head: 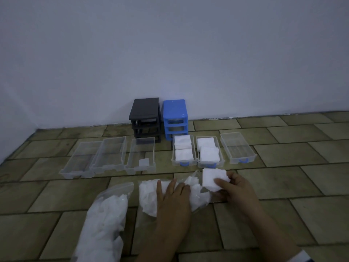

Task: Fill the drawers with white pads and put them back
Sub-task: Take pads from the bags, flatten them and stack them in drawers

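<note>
- Reaching forward from the lower right, the right hand [233, 188] pinches a stack of white pads [213, 179] between thumb and curled fingers, holding it just above the floor [283, 220]
- Lying flat, the left hand [172, 195] presses with straight fingers on an open clear bag of pads [151, 197], its forearm coming up from the bottom edge
- A second clear bag of pads [105, 224] lies to the left of that forearm, near the bottom edge
- Three blue-handled drawers sit in a row just beyond the hands: the left one [184, 150] and the middle one [208, 151] each hold two stacks of pads, and the right one [237, 149] is bare inside
- Three plain clear drawers [107, 156] stand side by side farther left, touching or nearly so; the nearest to centre holds one small white piece
- A black cabinet frame [145, 118] and a blue cabinet frame [175, 118] stand against the wall, just beside each other, their slots open
- Open tiled floor runs wide to the right of the drawers and between the drawer fronts and the bags
</note>
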